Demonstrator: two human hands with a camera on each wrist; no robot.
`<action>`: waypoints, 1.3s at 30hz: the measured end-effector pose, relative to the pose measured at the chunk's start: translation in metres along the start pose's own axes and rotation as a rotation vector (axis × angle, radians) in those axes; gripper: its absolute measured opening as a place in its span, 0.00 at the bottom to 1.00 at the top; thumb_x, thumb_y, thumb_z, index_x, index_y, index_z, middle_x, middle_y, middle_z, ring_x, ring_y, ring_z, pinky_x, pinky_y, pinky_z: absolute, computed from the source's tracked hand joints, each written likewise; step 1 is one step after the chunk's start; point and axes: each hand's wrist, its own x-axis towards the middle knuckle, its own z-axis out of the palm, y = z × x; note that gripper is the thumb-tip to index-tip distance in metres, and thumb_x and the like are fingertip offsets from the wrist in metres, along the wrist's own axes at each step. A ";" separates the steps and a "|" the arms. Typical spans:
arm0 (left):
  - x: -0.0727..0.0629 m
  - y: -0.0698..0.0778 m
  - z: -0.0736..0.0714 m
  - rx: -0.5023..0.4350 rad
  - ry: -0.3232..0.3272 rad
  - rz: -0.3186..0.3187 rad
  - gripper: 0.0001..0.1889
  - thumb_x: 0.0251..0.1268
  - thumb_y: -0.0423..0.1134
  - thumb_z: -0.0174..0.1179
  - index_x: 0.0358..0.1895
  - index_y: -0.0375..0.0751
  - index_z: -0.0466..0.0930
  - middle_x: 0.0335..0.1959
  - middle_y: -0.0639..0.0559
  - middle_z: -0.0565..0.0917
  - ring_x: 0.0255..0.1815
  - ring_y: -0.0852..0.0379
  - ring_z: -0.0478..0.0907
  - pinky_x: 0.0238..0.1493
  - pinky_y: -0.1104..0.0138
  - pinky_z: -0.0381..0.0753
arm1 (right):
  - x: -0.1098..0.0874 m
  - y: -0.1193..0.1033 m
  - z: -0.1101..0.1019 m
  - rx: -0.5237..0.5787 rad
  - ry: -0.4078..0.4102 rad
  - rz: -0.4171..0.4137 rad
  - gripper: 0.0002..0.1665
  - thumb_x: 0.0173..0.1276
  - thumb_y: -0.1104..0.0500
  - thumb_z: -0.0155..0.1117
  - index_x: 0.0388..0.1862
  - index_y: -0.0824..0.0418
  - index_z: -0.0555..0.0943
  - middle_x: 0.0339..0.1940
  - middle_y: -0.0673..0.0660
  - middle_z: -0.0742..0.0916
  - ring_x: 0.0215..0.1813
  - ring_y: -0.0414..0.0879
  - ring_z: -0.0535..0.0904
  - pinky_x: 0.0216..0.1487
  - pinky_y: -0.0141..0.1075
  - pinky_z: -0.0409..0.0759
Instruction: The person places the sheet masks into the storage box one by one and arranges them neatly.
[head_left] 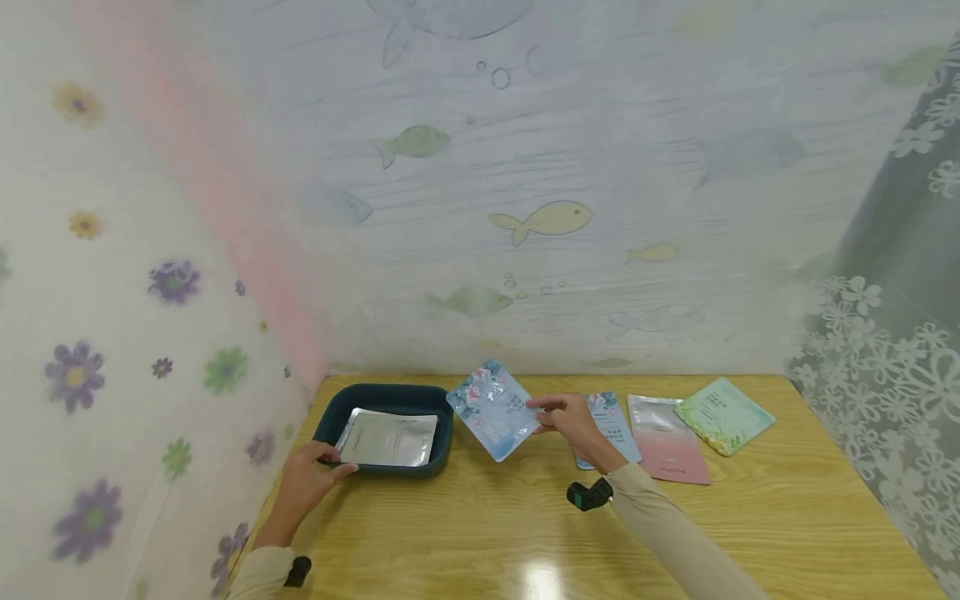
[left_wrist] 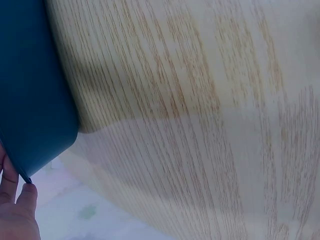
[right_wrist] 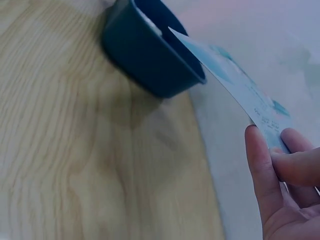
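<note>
A light-blue floral sachet is pinched by one edge in my right hand, tilted in the air just right of a dark teal bin. In the right wrist view the sachet appears nearly edge-on, between thumb and fingers. My left hand grips the bin's near-left rim; the left wrist view shows thumb and fingers of that hand on either side of it. Inside the bin lies a silvery-white sachet. A second light-blue sachet rests on the table, partly behind my right hand.
On the right of the wooden table lie a pink-and-silver sachet and a green floral sachet, which overlaps the pink one's corner. A wall with painted fish rises behind the table; a flowered wall borders the left side.
</note>
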 end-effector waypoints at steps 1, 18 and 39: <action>-0.001 0.001 0.000 -0.003 -0.006 -0.004 0.15 0.38 0.40 0.79 0.24 0.44 0.79 0.25 0.56 0.77 0.30 0.56 0.72 0.34 0.61 0.73 | 0.001 -0.003 0.003 0.004 -0.009 -0.004 0.15 0.65 0.74 0.54 0.49 0.73 0.80 0.54 0.69 0.79 0.48 0.58 0.79 0.47 0.51 0.78; -0.001 0.001 -0.003 -0.014 -0.019 -0.034 0.15 0.39 0.41 0.78 0.24 0.45 0.78 0.26 0.55 0.77 0.30 0.56 0.72 0.34 0.62 0.73 | 0.029 -0.030 0.060 0.056 -0.087 -0.035 0.14 0.64 0.75 0.55 0.46 0.73 0.81 0.51 0.66 0.82 0.41 0.53 0.82 0.45 0.52 0.79; -0.003 -0.002 0.000 -0.005 0.000 -0.001 0.15 0.39 0.42 0.78 0.24 0.46 0.78 0.26 0.56 0.77 0.30 0.57 0.71 0.35 0.60 0.73 | 0.062 -0.039 0.128 0.023 -0.190 -0.032 0.15 0.62 0.77 0.52 0.45 0.75 0.81 0.52 0.68 0.81 0.35 0.61 0.80 0.38 0.46 0.82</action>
